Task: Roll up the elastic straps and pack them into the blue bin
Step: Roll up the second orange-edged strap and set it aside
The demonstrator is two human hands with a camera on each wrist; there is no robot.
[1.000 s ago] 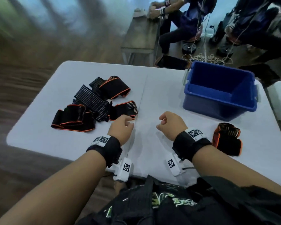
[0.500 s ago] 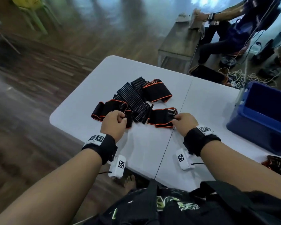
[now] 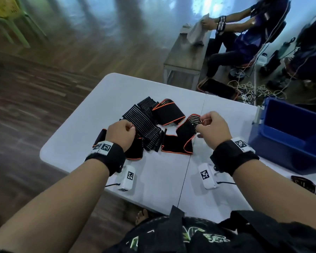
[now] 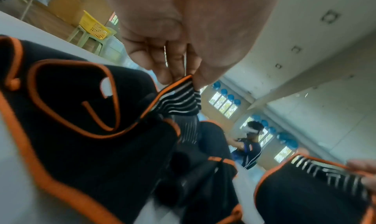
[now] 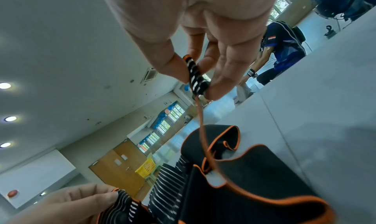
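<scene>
A tangle of black elastic straps (image 3: 153, 125) with orange trim and striped ends lies on the white table (image 3: 102, 99). My left hand (image 3: 130, 127) pinches one striped end (image 4: 179, 97) at the left of the pile, just above the table. My right hand (image 3: 202, 123) pinches another striped end (image 5: 196, 78) between thumb and fingers, lifting the black band (image 3: 182, 139) on the right. I cannot tell whether both ends belong to one strap. The blue bin (image 3: 281, 148) stands at the table's right, its visible part holding nothing.
A rolled strap (image 3: 305, 185) lies near the front right edge, in front of the bin. Beyond the table are a wooden bench (image 3: 184, 57), seated people (image 3: 244, 39) and cables on the floor (image 3: 248, 90). A yellow basket (image 4: 94, 27) sits far left.
Both hands moved from the bare table to the strap pile, each took a striped end and raised it. The view swung left, pushing the bin to the right edge.
</scene>
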